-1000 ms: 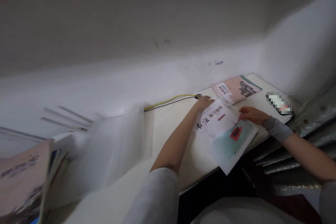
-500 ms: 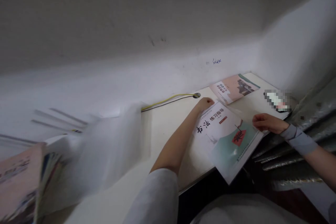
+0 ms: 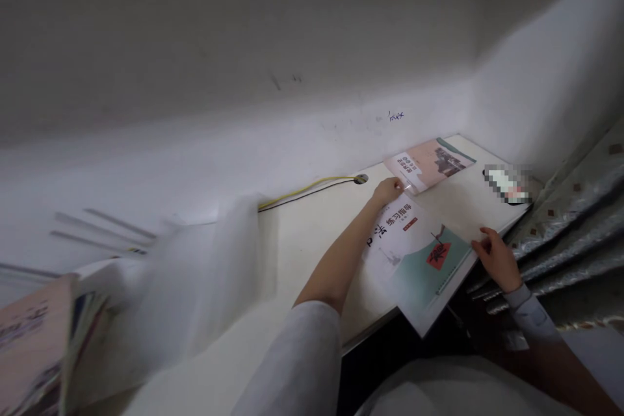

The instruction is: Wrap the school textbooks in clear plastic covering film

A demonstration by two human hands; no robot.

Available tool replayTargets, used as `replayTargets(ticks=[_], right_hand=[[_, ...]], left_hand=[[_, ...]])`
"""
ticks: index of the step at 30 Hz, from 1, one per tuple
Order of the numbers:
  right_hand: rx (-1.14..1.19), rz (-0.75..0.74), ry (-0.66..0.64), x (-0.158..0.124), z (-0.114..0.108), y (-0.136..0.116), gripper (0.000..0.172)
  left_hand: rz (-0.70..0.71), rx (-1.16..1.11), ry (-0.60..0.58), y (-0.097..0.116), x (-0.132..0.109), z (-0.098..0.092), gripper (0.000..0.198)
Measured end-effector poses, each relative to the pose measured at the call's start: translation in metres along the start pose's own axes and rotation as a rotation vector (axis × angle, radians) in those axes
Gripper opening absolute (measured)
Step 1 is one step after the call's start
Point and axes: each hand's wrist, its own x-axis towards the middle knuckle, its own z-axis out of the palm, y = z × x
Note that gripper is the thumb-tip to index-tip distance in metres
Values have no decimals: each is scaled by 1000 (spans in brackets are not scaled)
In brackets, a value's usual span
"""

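Note:
A calligraphy workbook (image 3: 414, 266) with a white and green cover and a red square lies slanted on the white desk, one corner jutting over the front edge. At its upper left corner is my left hand (image 3: 389, 190), fingers pinched closed; a small shiny strip shows by the fingertips. My right hand (image 3: 498, 261) pinches the workbook's right corner between thumb and fingers, a grey band round the wrist. Just beyond the workbook lies a pink history textbook (image 3: 429, 166), flat against the wall.
A blurred-out phone-like object (image 3: 509, 185) rests at the desk's right end. Yellow and black cables (image 3: 312, 185) run into a desk hole (image 3: 361, 179). At left stand a whitish translucent holder (image 3: 195, 292) and upright books (image 3: 34, 338). A patterned curtain (image 3: 560, 227) hangs at right.
My right hand has moved down and turned, its fingertips now at the workbook's right corner. My left hand has shifted slightly along the top edge. The view has moved a little.

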Motion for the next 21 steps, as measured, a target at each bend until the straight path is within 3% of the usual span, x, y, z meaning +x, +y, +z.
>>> replayTargets(ticks=[5,10,16,21], right_hand=[[54,94,-65,-17,4,-3,46],[22,-84,-42,18,0,-25,39],[-78,-221,-240,103,42,-78,38],[-135,-360,-325,146,90,-121,14]], left_hand=[[-30,148,3,2,-5,2,16],[-137,237,-5,-32,-29,-25,16],[-375,262,73,-97,-113,-76,10],[-479,226,218,-113,-179,-82,15]])
